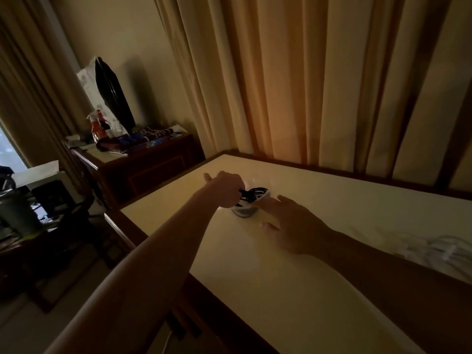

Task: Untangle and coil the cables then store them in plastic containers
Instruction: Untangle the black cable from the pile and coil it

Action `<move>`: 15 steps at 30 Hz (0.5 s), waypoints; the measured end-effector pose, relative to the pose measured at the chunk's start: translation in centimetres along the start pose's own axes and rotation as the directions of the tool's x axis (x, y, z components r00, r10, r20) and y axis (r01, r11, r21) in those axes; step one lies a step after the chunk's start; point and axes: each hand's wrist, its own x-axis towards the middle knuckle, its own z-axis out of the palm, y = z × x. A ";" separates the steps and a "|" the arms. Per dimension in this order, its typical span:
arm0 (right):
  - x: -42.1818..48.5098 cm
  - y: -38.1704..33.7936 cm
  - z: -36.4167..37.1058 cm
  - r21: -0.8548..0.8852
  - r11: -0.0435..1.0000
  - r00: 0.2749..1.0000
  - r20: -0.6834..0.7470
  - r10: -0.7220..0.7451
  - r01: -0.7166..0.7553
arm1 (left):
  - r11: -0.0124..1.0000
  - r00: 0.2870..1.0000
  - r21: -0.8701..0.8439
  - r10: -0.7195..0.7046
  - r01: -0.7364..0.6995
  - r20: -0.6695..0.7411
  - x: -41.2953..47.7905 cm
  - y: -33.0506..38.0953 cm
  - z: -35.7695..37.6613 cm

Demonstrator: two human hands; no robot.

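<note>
Gripping black cable coil [253, 194] w/ left hand [226, 186] at container [244, 212] mouth | right hand [293, 227] released, just beside

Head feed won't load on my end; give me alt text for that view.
The left hand grips a coiled black cable in the mouth of a small clear plastic container on a cream table. The right hand, fingers straight, lies close beside the container. White cables lie loose on the table farther right.
</note>
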 end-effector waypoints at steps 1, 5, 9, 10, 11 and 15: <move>0.2 0.0 0.1 0.017 1.000 1.000 -0.002 0.009 -0.009 | 0.998 1.000 0.057 0.000 0.000 0.001 -0.1 0.2 0.0; 0.1 -0.4 -0.1 0.026 1.000 1.000 0.001 0.014 -0.014 | 0.992 1.000 0.126 0.010 -0.007 -0.028 -1.0 0.4 -0.3; -2.1 -0.1 -3.1 0.019 0.992 0.990 -0.061 0.127 -0.126 | 0.999 0.973 0.028 0.023 -0.017 -0.230 -3.1 2.7 -1.9; -3.5 0.6 -4.5 0.012 0.986 0.979 -0.115 0.169 -0.169 | 0.998 0.940 -0.019 0.048 -0.058 -0.338 -3.5 4.4 -2.5; -5.1 1.4 -5.9 0.013 0.977 0.962 -0.171 0.211 -0.212 | 0.988 0.891 -0.084 0.076 -0.127 -0.447 -4.1 6.4 -3.1; -14.7 5.5 -11.9 0.020 0.925 0.854 -0.377 0.357 -0.378 | 0.782 0.721 -0.313 0.237 -0.539 -0.651 -6.8 17.7 -5.8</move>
